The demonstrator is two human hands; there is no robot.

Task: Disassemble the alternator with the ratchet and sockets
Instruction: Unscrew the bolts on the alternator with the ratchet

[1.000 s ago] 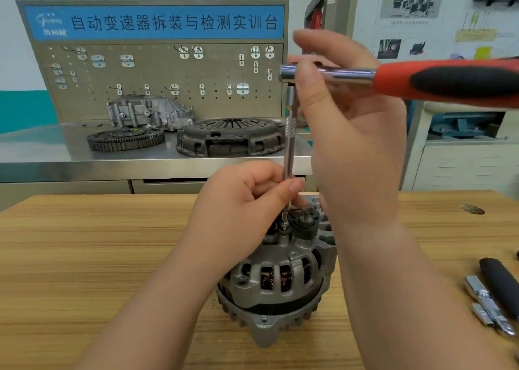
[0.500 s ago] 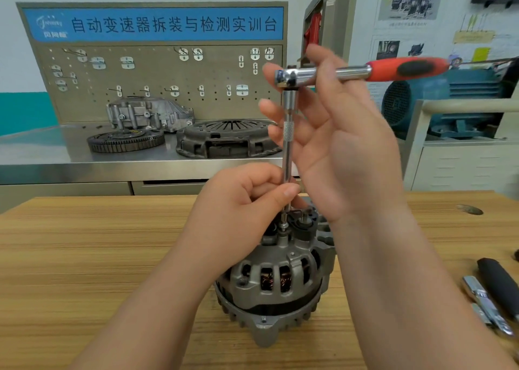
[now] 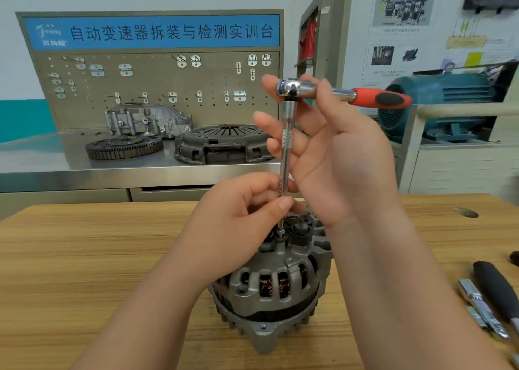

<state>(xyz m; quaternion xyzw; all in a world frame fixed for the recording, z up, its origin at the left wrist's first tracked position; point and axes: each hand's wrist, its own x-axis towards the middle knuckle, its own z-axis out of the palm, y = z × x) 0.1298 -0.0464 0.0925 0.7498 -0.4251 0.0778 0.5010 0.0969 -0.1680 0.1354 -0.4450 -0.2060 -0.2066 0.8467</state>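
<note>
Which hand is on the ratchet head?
The right hand: thumb and forefinger pinch the chrome head of the ratchet. The left hand sits lower, pinching the extension bar just above the alternator.

The grey alternator (image 3: 275, 291) stands on the bench (image 3: 84, 257); the red-handled ratchet (image 3: 337, 94) lies level atop an upright extension (image 3: 286, 145) reaching its top.
</note>
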